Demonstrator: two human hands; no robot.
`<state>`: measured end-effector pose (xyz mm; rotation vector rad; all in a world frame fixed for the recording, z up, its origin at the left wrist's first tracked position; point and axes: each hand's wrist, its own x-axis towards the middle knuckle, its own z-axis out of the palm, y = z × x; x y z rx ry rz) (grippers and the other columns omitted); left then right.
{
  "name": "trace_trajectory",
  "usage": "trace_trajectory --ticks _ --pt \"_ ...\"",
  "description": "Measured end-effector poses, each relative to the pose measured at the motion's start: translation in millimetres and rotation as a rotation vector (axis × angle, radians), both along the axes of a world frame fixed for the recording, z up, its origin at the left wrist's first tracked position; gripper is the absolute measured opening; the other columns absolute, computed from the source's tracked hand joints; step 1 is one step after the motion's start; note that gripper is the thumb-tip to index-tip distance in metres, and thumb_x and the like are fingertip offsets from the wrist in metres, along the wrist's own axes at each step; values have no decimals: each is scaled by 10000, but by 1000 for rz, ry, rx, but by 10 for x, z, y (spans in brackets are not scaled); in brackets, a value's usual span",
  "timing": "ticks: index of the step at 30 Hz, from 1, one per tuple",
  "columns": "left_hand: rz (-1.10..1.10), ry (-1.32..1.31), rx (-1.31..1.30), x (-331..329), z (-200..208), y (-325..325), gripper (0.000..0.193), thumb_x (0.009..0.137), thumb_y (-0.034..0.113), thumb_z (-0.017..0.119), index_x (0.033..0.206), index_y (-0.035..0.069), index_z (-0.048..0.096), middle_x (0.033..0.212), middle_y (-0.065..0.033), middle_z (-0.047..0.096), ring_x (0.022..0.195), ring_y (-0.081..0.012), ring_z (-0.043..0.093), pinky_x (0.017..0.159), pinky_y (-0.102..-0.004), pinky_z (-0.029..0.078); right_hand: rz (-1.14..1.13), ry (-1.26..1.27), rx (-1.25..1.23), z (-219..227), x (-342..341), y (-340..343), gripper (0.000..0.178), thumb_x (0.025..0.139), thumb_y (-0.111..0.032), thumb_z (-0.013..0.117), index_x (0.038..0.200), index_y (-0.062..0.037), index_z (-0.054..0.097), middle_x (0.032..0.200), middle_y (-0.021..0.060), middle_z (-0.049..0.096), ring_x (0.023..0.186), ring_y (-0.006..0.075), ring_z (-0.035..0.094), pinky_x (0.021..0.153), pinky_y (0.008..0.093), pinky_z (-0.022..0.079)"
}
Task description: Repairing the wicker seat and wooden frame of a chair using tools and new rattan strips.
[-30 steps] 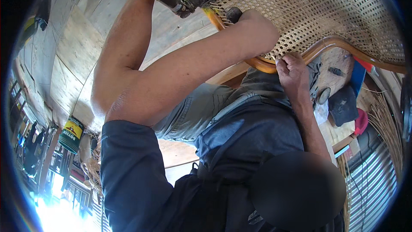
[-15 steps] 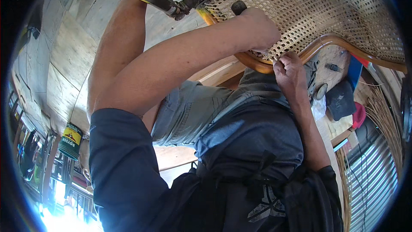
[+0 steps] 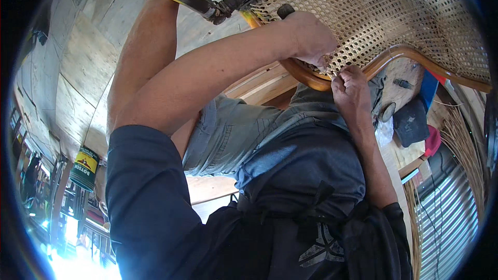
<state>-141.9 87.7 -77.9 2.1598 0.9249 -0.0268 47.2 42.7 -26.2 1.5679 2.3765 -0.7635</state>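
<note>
A woven cane panel [image 3: 373, 15] in a curved, varnished brown wooden frame [image 3: 311, 79] lies across my lap. My left hand [image 3: 314, 39] is closed over the panel's near edge, with the dark rounded end of a tool handle [image 3: 285, 10] sticking out behind the fist. The tool's working end is hidden by the hand. Just to the right, my right hand [image 3: 351, 87] is closed in a pinch on a pale cane strand [image 3: 334, 72] at the frame's inner edge. The fingertips of both hands are close together.
Dark bound poles [image 3: 223, 8] cross the top left. At the right lie a black cloth-like item [image 3: 412, 119], a red item [image 3: 432, 140] and a bundle of long cane strands [image 3: 459, 135]. A green and yellow can [image 3: 84, 170] stands on the wooden floor at the left.
My left hand has turned slightly and its fingers show more beside the strand; the handle end has shifted a little left and down. My right hand stays nearly in place.
</note>
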Motion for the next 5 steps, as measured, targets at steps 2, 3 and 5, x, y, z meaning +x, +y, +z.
trace_trajectory --ticks 2,3,5 --pt "-3 -16 -8 11 -33 -9 373 789 451 661 1000 144 678 929 -103 686 919 -312 663 777 -425 524 -25 -24 -26 -12 5 2 124 756 -52 594 707 57 627 826 199 622 806 364 604 780 423 487" --pt "0 -10 -20 11 -42 -13 364 784 446 666 1011 161 681 949 -105 688 931 -316 661 795 -422 523 -31 -35 -36 -13 -3 7 123 756 -54 596 708 55 629 826 197 623 807 364 605 781 423 487" --pt "6 -1 -28 -1 -55 0 357 779 440 670 1021 179 684 969 -106 690 942 -320 659 813 -419 522 -35 -70 -55 2 -28 32 122 754 -69 605 726 44 645 838 197 625 820 361 611 800 417 491"
